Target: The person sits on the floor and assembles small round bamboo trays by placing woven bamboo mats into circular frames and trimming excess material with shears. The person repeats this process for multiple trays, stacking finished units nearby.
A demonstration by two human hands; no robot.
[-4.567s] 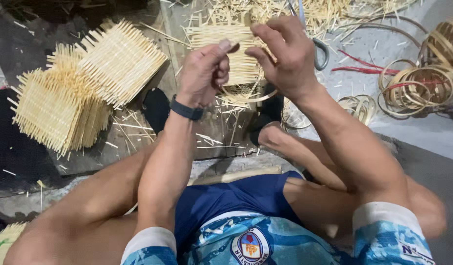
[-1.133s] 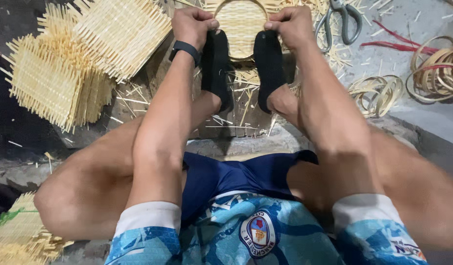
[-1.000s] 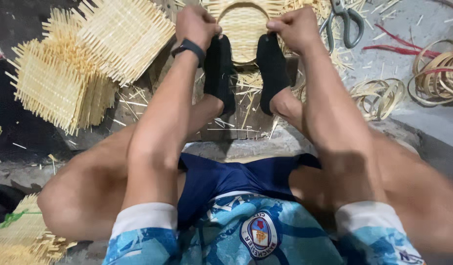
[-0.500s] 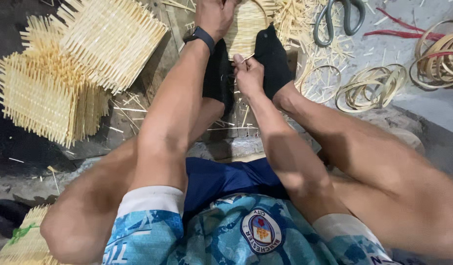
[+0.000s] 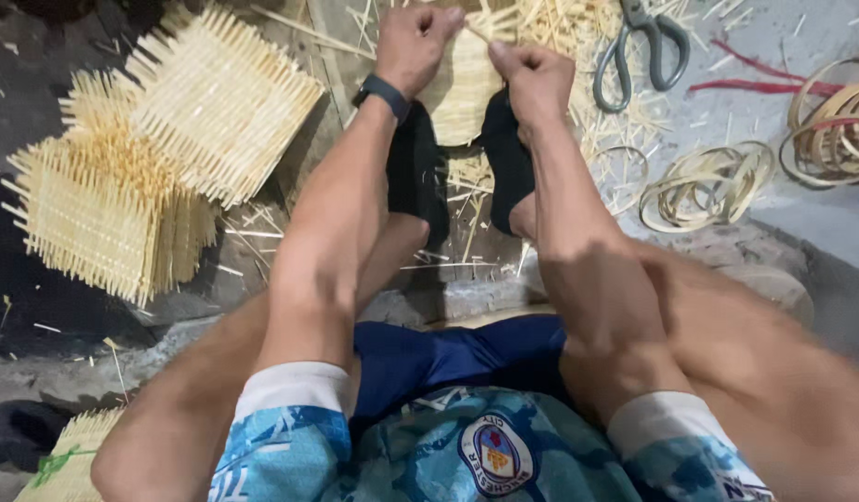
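Observation:
I sit on the ground with my feet in black socks pressed against a small woven bamboo mat at the top centre. My left hand, with a dark watch on its wrist, pinches a thin bamboo strip above the mat. My right hand grips the same strip and the mat's edge just to the right. Both hands are close together over the weave. My arms hide much of the mat.
Stacks of finished woven bamboo squares lie at the left. Scissors rest at the top right among loose bamboo slivers. Coiled bamboo rings and more coils lie at the right. Another mat corner shows bottom left.
My right hand rose from near my right foot back up to the mat's edge beside my left hand. The view shifted slightly; the mat stays between my feet.

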